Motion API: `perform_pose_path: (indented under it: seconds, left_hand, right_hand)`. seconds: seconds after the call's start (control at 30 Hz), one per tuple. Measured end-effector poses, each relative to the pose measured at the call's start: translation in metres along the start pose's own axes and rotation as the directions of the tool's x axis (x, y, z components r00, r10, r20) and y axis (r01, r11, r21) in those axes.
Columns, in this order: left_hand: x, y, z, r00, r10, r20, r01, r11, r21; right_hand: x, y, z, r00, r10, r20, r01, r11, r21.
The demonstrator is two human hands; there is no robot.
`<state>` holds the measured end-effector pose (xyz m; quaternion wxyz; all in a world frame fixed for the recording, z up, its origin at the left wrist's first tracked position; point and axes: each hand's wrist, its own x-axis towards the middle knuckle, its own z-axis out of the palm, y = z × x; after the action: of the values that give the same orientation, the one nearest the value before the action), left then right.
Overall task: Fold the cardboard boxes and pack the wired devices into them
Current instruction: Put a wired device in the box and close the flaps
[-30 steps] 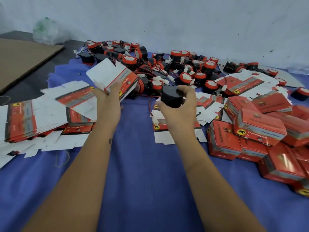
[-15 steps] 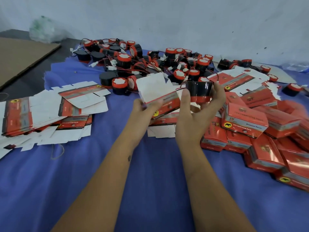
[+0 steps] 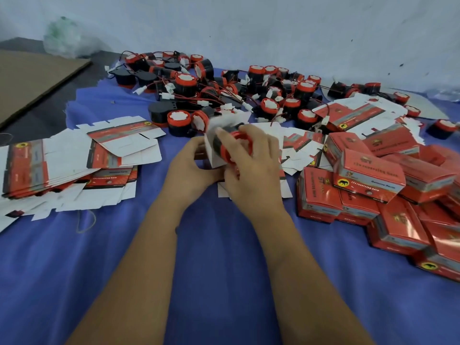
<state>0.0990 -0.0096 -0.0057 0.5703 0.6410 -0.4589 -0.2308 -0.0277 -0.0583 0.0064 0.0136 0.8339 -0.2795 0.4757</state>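
Centrally, above the blue cloth, a white unfolded box is being gripped by the left hand, while a black-and-red wired device is being grasped against it by the right hand.

Black-and-red wired device partway inside blurred white box
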Motion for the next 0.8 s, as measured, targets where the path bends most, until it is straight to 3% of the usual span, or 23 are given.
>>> perform_pose_path:
  seconds: [0.1,0.33,0.43,0.6,0.8]
  left_hand:
    - [0.001,0.000,-0.002,0.999,0.016,0.047,-0.018,0.999,0.036]
    - [0.003,0.000,-0.005,0.996,0.032,0.078,-0.034,0.999,0.019]
    - [0.001,-0.002,-0.004,0.995,0.039,0.092,-0.039,0.999,0.001]
    - [0.002,0.000,0.003,0.998,-0.007,0.069,0.009,1.000,-0.029]
    - [0.003,0.006,0.013,0.997,-0.082,-0.013,0.077,0.975,-0.208]
  right_hand:
    - [0.000,0.001,0.000,0.991,0.054,0.122,-0.069,0.990,0.120]
    - [0.002,-0.005,0.000,0.993,0.080,0.083,-0.093,0.981,0.168]
    - [0.004,-0.007,0.003,0.994,0.080,0.070,-0.089,0.987,0.136]
    - [-0.001,-0.005,0.010,0.974,0.137,0.180,-0.147,0.988,0.042]
    - [-0.003,-0.008,0.012,0.990,0.091,0.103,-0.082,0.993,-0.085]
